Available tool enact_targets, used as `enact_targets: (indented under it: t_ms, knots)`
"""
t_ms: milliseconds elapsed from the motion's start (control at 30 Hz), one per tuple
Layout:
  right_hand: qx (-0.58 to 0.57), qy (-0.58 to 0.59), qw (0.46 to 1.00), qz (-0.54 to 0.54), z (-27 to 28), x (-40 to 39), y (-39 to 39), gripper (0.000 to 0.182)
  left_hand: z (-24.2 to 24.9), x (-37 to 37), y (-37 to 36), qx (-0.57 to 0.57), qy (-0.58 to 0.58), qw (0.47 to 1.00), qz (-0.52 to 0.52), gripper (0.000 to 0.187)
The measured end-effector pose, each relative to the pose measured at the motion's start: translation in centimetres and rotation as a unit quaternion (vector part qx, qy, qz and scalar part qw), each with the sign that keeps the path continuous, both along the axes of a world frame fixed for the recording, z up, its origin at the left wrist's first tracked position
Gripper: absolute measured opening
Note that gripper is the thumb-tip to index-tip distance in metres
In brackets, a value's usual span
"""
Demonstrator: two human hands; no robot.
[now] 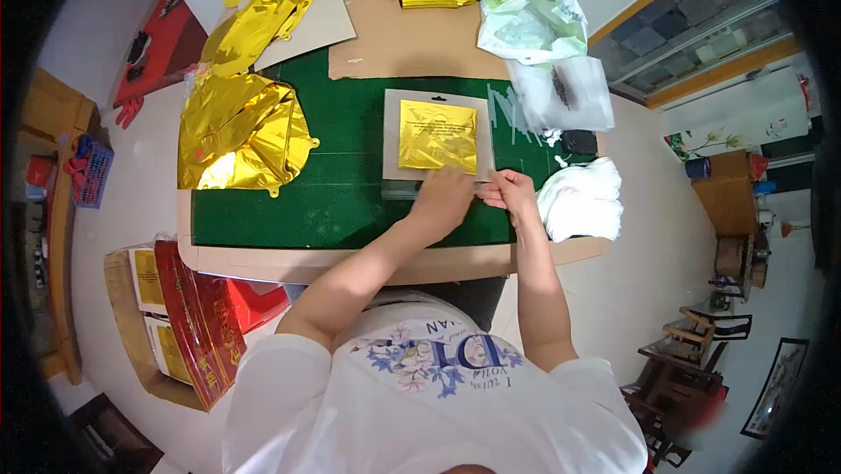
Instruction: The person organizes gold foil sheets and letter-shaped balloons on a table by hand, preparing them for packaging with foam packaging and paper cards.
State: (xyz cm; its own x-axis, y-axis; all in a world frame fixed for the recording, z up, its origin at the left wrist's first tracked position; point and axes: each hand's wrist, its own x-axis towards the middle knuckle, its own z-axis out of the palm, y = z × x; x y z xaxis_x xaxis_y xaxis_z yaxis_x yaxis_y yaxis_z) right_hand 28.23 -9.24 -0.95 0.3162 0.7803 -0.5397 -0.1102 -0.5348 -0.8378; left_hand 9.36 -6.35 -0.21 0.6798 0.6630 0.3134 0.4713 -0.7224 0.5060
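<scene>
A folded gold foil piece (438, 137) with small print lies on a grey-brown card (392, 123) with a hanger slot, on the green table mat (342, 202). A clear plastic edge (399, 189) sticks out below the card. My left hand (444, 200) rests at the card's lower edge, its fingers bent downward; whether they grip anything is hidden. At the lower right corner, my right hand (510, 191) pinches the clear plastic edge between thumb and fingers.
Crinkled gold foil (241, 132) covers the table's left side. Cardboard (412, 36), a plastic bag (534, 23), clear sleeves (569, 97), a black object (578, 142) and white cloth (583, 200) lie around. A carton (131, 325) of packs stands lower left.
</scene>
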Motion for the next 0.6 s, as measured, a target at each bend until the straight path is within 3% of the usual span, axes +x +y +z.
enact_targets:
  t_ms: [100, 167, 233, 300, 333, 433, 533, 600]
  knots:
    - [-0.017, -0.022, 1.000, 0.009, 0.5, -0.2, 0.0, 0.018, 1.4, -7.0, 0.3, -0.095, -0.131, 0.984, 0.073, 0.008]
    - [-0.012, -0.018, 1.000, 0.007, -0.1, 0.1, -0.1, 0.019, 1.8, -12.8, 0.5, -0.053, -0.139, 0.972, 0.179, 0.005]
    - [-0.014, -0.016, 1.000, 0.008, 0.2, 0.0, 0.0, 0.019, 2.8, -19.4, 0.9, -0.143, -0.129, 0.923, 0.332, 0.007]
    - [-0.018, -0.024, 1.000, 0.001, 0.6, -0.3, 0.0, 0.019, 2.9, -28.0, 2.1, -0.123, -0.024, 0.879, 0.459, 0.015]
    - [-0.018, -0.024, 1.000, 0.002, 0.4, -0.1, 0.0, 0.018, 3.9, -31.9, 2.5, -0.124, -0.099, 0.854, 0.496, 0.016]
    - [-0.015, -0.035, 0.999, 0.015, 0.1, 0.1, 0.1, 0.018, 2.2, -47.0, 4.8, 0.001, 0.001, 0.789, 0.614, 0.015]
    - [-0.022, -0.030, 0.999, 0.005, 0.5, -0.1, 0.1, 0.018, 5.0, -50.7, 6.0, 0.084, 0.063, 0.737, 0.668, 0.014]
    - [-0.018, -0.032, 0.999, 0.004, 0.5, -0.3, 0.2, 0.018, 6.4, -50.5, 7.1, 0.087, 0.048, 0.658, 0.746, 0.014]
